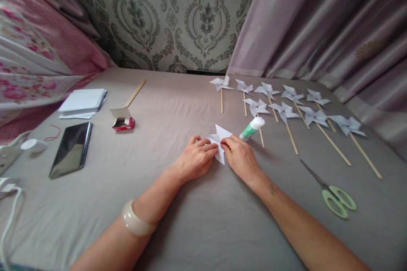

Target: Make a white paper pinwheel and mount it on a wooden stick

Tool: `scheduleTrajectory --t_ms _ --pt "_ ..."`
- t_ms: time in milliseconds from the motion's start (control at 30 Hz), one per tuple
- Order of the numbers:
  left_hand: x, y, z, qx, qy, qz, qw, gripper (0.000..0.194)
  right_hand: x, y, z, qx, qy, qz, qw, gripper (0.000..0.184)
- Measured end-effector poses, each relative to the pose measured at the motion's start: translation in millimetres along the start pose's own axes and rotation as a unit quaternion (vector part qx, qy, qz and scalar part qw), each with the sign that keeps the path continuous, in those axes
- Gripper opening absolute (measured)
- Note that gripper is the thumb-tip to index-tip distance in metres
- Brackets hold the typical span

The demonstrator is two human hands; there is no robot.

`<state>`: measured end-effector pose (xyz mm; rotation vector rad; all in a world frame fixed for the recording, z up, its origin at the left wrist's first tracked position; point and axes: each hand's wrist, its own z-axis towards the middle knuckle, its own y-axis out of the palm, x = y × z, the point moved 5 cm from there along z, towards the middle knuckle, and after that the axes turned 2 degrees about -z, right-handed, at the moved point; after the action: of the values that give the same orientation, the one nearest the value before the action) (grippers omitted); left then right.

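Note:
A white paper pinwheel [220,159], without a stick, lies on the grey cloth between my two hands. My left hand [197,159] is closed on its left side, fingers curled at the folded paper. From the right, my right hand [240,154] pinches the paper near its middle with thumb and fingertips. One pointed blade sticks up beyond the hands, another points toward me. Just behind my right hand stands a glue stick [251,129] with a green label and white cap. The fingers hide part of the paper's centre.
Several finished pinwheels on sticks [284,112] lie at the back right. Green-handled scissors [333,197] rest at right. On the left are a red box [123,124], wooden sticks [136,92], a paper stack [83,100], a phone [71,149] and a power strip [8,159].

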<state>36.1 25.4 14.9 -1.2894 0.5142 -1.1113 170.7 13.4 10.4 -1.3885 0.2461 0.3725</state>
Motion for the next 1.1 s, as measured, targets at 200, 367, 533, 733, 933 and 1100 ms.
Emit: scheduleTrajectory --t_ms 200,367,533,733,933,1100 --pt "0 -0.2 0 0.002 -0.002 -0.003 1.0 0.027 -2 1 1 -0.014 -0.005 -0.024 1.0 0.023" --pt "0 0.1 -1 0.005 0.0 0.001 1.0 0.026 -9 -4 -3 -0.045 -0.029 -0.073 0.996 0.027" --pt "3 -2.4 -4 0.026 0.005 0.021 0.999 0.025 -15 -15 -5 -0.049 -0.071 -0.117 0.989 0.028" --pt "-3 -10.4 -10 0.114 -0.06 0.015 0.992 0.024 -17 -15 8 -0.099 -0.089 -0.116 0.984 0.028" --pt "-3 -8.2 -7 0.108 -0.071 0.017 0.991 0.021 -20 -15 17 -0.149 -0.062 -0.129 0.978 0.029" --pt "17 -2.0 1 0.065 0.009 0.018 0.998 0.017 -24 -17 18 -0.165 -0.023 -0.135 0.977 0.028"
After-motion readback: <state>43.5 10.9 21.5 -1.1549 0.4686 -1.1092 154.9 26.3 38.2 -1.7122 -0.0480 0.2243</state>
